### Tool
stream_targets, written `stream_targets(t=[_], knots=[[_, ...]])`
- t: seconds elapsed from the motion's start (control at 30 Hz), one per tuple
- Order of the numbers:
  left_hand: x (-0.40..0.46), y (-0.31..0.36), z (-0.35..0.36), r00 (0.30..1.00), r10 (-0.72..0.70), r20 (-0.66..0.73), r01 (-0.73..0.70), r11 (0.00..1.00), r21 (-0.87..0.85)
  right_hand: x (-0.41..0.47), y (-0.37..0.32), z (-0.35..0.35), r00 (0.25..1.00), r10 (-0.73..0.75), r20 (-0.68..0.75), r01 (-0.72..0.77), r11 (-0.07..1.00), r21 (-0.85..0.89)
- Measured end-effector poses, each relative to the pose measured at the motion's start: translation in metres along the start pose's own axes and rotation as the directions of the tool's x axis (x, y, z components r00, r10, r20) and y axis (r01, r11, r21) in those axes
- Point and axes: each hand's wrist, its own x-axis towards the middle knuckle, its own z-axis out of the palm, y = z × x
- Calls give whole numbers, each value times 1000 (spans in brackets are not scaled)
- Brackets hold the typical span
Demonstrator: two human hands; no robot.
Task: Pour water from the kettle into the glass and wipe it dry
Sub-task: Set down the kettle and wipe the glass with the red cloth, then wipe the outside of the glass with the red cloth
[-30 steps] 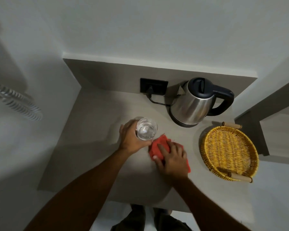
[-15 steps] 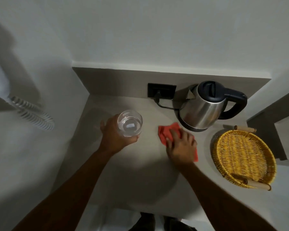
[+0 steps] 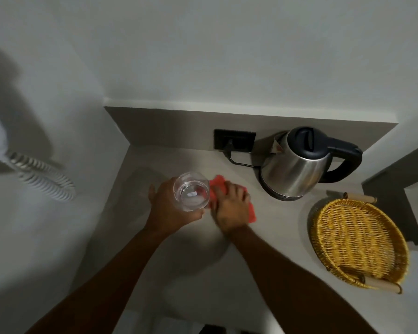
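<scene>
A clear glass (image 3: 191, 192) with water in it is held above the beige counter (image 3: 174, 249) by my left hand (image 3: 170, 206), which wraps its left side. Just right of the glass, my right hand (image 3: 231, 208) lies flat, palm down, on a red cloth (image 3: 251, 212) spread on the counter; the hand and the glass cover most of the cloth. The steel kettle (image 3: 297, 169) with a black lid and handle stands on its base at the back right, its cord plugged into a black wall socket (image 3: 234, 141).
A round yellow wicker tray (image 3: 357, 239) with wooden handles lies at the right edge of the counter. A white coiled cord (image 3: 44, 179) hangs on the left wall. Walls close the counter at the back and left.
My right hand has slid the red cloth leftwards across the counter until it is beside the glass. My left hand keeps holding the glass lifted.
</scene>
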Motion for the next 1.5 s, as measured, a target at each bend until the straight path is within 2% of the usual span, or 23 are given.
stream_targets(t=[0.1,0.27,0.6,0.7,0.83,0.9,0.97,1.07,1.2,1.27,1.4,1.5], knots=[[-2,2,14,999,19,49,-20,1000,18,-11,53,-9,988,140,-69,-141,990,0],[-7,7,49,997,53,59,-45,991,-129,-68,88,-7,975,196,-105,-201,979,-39],[-20,11,88,987,76,139,-58,990,-126,-75,90,-10,971,201,-130,-207,978,-29],[-29,21,100,974,142,174,-123,985,-118,-87,101,-13,957,247,-153,-255,966,-34],[-21,24,106,977,167,135,-151,980,-127,-79,105,-23,962,227,-150,-235,971,-36],[-19,56,120,960,243,140,-220,962,-162,-85,126,-50,942,279,-185,-298,951,-85],[-14,62,118,952,259,163,-224,953,-205,-79,133,-57,953,265,-145,-276,959,-60],[-15,37,114,955,258,145,-217,944,-248,-86,121,-61,955,263,-138,-265,964,11],[-25,-2,102,962,223,158,-209,973,-101,-102,133,-73,892,351,-286,-332,936,114],[-34,-18,99,951,242,193,-248,969,10,-106,152,-82,857,431,-284,-412,902,125],[-50,-26,101,940,256,226,-305,927,217,-109,198,-92,754,638,-156,-606,767,212],[-54,-28,100,944,251,214,-310,896,319,-102,205,-77,758,652,-6,-646,751,138]])
